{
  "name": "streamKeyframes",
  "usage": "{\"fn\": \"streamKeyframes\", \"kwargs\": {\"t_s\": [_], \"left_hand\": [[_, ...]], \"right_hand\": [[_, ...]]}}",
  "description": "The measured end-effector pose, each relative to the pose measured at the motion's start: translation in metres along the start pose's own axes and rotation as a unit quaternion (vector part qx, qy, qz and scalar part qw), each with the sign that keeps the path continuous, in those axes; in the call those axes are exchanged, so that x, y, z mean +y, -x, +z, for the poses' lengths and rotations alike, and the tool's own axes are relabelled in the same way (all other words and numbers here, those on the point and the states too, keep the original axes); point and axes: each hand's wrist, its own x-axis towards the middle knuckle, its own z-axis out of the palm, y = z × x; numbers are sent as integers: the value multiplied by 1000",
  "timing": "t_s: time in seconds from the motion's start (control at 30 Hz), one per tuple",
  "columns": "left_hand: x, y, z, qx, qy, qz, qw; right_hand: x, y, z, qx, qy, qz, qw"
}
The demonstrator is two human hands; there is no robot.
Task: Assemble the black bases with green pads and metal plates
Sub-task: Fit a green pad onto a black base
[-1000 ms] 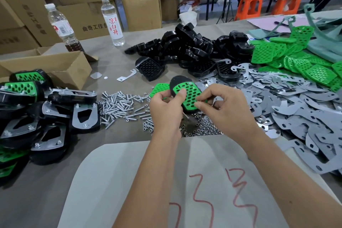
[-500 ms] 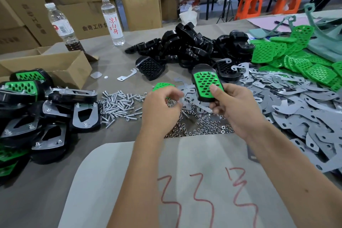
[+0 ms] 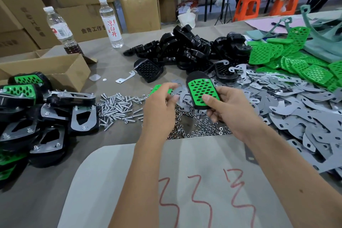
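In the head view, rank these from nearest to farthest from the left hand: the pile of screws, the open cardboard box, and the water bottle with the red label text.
1. The pile of screws, on the table just left of the left hand.
2. The open cardboard box, farther left and back.
3. The water bottle, upright at the table's far edge, before the stacked cartons.

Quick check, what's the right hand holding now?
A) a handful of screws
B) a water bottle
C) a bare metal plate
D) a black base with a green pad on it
D: the right hand has its grip on a black base with a green pad, thumb pressed on the perforated pad.
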Motion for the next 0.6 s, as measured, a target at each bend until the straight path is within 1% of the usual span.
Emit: {"fn": "streamKeyframes", "kwargs": {"t_s": [0.07, 0.13, 0.2, 0.27, 0.33, 0.43, 0.53, 0.6], "left_hand": [[-1, -1, 0, 36, 10, 13, 999], [-2, -1, 1, 86, 40, -6, 995], [-4, -3, 1, 127, 119, -48, 984], [-6, -4, 1, 151, 199, -81, 965], [-6, -4, 1, 164, 236, -90, 954], [-4, -1, 6, 156, 232, -81, 957], [-2, -1, 9, 164, 204, -69, 963], [-2, -1, 9, 165, 210, -70, 961]], "right_hand": [[0, 1, 4, -20, 14, 5, 1000], [-1, 3, 7, -43, 17, 11, 999], [-2, 5, 8, -65, 22, 16, 997], [-4, 7, 8, -77, 28, 16, 997], [-5, 8, 9, -80, 38, 10, 996], [-5, 10, 12, -87, 69, -10, 994], [-6, 12, 13, -93, 79, -29, 992], [-6, 12, 12, -95, 83, -36, 991]]}}
